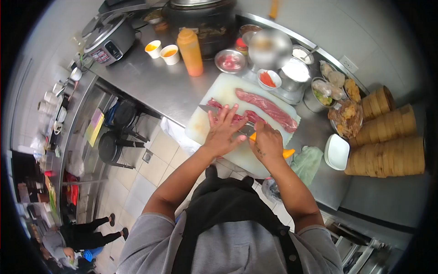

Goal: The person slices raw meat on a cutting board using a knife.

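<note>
At far left, a co-worker (77,235) stands well apart; next come the rice cooker (111,45), two sauce cups and an orange squeeze bottle (189,54). Left hand (222,127) is open, fingers spread, palm down over the blade and thin meat strip (252,117) on the cutting board (196,124); nothing gripped, exact contact unclear. Thicker meat piece (269,109) lies just beyond. Right hand (268,142) is closed round the yellow-handled knife (288,153). Main risk: blade could skid on slick meat and nick the spread left fingers. Board appears to overhang the counter, so hard pressing near that edge might tip it. Rightward: green cloth (306,165), white dishes (337,152), bamboo steamers (385,157).
</note>
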The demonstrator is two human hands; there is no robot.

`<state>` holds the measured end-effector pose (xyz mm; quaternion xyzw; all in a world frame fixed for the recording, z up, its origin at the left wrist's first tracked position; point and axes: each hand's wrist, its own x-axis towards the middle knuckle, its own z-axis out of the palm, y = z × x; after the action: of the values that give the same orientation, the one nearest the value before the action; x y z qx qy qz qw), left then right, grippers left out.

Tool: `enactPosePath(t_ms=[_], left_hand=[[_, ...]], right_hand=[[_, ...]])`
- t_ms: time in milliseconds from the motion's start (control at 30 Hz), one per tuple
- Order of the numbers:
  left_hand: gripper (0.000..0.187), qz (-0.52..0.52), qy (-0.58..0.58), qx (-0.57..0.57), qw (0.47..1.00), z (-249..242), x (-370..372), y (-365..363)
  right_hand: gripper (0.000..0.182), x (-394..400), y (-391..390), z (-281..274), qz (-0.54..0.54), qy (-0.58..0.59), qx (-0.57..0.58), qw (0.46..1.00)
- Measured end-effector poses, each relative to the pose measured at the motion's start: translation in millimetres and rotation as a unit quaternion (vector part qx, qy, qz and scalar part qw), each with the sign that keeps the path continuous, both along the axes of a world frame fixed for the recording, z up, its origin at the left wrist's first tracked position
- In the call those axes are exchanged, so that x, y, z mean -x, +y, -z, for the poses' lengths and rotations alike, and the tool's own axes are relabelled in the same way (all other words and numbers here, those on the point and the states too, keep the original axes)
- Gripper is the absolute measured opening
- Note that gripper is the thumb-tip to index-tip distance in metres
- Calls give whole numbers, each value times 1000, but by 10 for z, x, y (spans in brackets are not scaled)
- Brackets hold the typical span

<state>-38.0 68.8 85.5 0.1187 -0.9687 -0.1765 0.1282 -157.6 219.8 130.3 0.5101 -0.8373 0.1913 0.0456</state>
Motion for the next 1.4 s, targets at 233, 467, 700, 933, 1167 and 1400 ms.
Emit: enactPosePath(t_ms=[233,467,700,933,1167,1400], left_hand=[[55,-119,-15,0,993,515,115,-455],[53,44,-34,-10,998,308,603,-236],[38,148,-60,11,987,322,831,-42],[27,137,55,67,987,403,492,103],[20,-87,269,-484,828,36,2,-99],[8,-234,245,-506,793,-320,-880,-539]], right_hand=[[46,217,961,-478,63,-37,-67,995],[46,377,2042,-1019,263,-148,-28,953],[45,337,2168,-773,356,-186,72,913],[44,390,2098,-482,308,-250,125,909],[25,316,1522,-101,139,-277,-5,951],[28,-372,449,538,-114,-214,-196,950]])
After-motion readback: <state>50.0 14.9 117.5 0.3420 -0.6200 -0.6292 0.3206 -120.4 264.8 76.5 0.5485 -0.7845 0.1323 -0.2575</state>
